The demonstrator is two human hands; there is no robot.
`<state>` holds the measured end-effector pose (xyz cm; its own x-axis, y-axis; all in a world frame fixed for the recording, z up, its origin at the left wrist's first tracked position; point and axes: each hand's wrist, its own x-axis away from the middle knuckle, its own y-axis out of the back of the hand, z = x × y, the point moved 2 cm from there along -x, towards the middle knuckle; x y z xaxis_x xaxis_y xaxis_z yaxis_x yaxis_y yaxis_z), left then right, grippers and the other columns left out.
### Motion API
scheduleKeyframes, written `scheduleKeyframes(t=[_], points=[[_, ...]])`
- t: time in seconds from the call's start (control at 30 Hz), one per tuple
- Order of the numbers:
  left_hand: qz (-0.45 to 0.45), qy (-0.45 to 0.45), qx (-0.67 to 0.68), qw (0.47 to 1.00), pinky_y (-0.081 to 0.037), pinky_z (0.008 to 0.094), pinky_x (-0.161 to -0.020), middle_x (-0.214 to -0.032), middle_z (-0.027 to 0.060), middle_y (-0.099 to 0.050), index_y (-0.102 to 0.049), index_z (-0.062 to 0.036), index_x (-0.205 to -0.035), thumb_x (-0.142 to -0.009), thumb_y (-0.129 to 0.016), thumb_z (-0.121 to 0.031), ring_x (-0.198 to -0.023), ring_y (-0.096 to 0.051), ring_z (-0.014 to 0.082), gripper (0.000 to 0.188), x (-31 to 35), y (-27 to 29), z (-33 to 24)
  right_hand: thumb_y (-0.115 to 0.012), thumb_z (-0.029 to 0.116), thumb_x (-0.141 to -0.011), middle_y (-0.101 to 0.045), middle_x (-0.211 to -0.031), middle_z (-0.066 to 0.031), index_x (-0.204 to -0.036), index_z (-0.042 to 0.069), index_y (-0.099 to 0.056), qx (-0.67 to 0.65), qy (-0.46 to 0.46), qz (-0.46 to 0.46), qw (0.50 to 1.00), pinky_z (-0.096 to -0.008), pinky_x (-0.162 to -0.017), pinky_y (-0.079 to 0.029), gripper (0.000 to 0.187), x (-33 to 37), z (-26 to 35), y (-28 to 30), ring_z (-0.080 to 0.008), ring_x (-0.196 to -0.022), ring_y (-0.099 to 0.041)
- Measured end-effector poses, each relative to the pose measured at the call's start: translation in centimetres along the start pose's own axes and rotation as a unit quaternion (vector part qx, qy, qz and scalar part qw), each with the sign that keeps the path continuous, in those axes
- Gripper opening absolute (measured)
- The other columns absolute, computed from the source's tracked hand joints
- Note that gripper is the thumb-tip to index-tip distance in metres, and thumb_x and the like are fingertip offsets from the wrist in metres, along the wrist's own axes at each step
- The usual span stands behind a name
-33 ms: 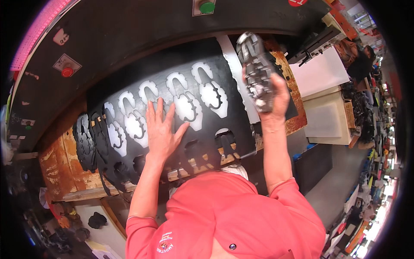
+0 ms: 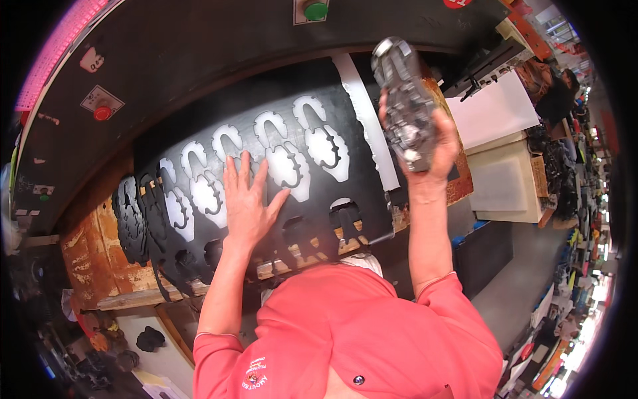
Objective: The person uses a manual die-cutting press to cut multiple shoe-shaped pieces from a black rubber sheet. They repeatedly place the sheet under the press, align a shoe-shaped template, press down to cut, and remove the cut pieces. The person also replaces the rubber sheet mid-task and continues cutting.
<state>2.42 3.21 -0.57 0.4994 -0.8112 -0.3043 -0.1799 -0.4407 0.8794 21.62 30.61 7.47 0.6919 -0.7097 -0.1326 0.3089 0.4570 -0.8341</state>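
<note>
Rusty tabletop [image 2: 90,269] bearing black sheet [image 2: 327,207], left hand [image 2: 247,207] resting palm-down, fingers spreading released, right hand [image 2: 444,147] raised, fingers grasping shiny sole-shaped piece [image 2: 407,103], shifting rightward since earlier frame

Left hand [image 2: 246,207] flat—right hand [image 2: 444,147] curled

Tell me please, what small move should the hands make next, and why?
Probably lower the metal tool toward the plain area of the black sheet: the right hand holds it raised; the left hand lies spread among white shapes.
</note>
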Motion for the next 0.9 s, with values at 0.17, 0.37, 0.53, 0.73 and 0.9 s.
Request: scheduleKeyframes(t=[0.17,0.37,0.53,0.73,0.9], points=[[0.008,0.003,-0.012,1.0,-0.029,0.0645,-0.125,-0.163,0.0276,-0.044,-0.065,-0.0011,-0.143,-0.089,-0.085,-0.041,-0.156,-0.029,0.0548,0.07,0.2,-0.1,-0.3,-0.081,0.029,-0.089,-0.029,-0.165,-0.0357,-0.165,-0.005,-0.023,-0.22,-0.001,0.114,0.969,-0.056,-0.122,-0.04,0.102,-2.2,2.8,-1.5,-0.0473,-0.145,-0.043],[0.004,0.006,0.006,1.0,-0.032,0.066,-0.123,-0.163,0.0259,-0.045,-0.065,-0.0002,-0.143,-0.087,-0.087,-0.039,-0.155,-0.03,0.0557,0.071,1.0,-0.1,-1.0,-0.071,0.036,-0.098,-0.051,-0.148,-0.0297,-0.149,-0.001,-0.051,-0.253,-0.095,-0.187,0.945,-0.055,-0.111,-0.05,0.066,-1.7,-5.0,5.1,-0.0432,-0.134,-0.053],[0.023,0.013,0.005,1.0,-0.028,0.0644,-0.126,-0.164,0.0242,-0.045,-0.063,-0.0006,-0.146,-0.09,-0.086,-0.037,-0.157,-0.03,0.0535,0.071,2.1,-0.5,-2.0,-0.079,0.025,-0.097,-0.072,-0.115,-0.017,-0.161,-0.006,-0.033,0.213,-0.047,-0.166,0.962,-0.0407,-0.08,-0.063,0.084,-2.3,-3.4,6.0,-0.0253,-0.086,-0.072],[-0.013,0.003,0.051,0.999,-0.03,0.0655,-0.125,-0.163,0.0254,-0.046,-0.061,-0.0036,-0.146,-0.086,-0.089,-0.033,-0.155,-0.031,0.0562,0.072,3.9,-1.1,-4.0,-0.093,0.014,-0.081,-0.069,-0.126,-0.01,-0.162,-0.005,-0.039,0.527,0.015,-0.082,0.846,-0.0309,-0.095,-0.057,0.1,-0.6,-3.2,3.6,-0.0159,-0.106,-0.069],[-0.002,-0.007,0.072,0.997,-0.03,0.0673,-0.124,-0.168,0.0294,-0.035,-0.049,-0.0024,-0.154,-0.087,-0.087,-0.035,-0.155,-0.028,0.0583,0.083,6.4,-2.2,-7.2,-0.089,0.025,-0.076,-0.064,-0.134,-0.0188,-0.134,0.005,-0.073,0.751,0.091,0.012,0.654,-0.0425,-0.108,-0.051,0.064,-1.9,-6.6,3.6,-0.0333,-0.125,-0.063]])
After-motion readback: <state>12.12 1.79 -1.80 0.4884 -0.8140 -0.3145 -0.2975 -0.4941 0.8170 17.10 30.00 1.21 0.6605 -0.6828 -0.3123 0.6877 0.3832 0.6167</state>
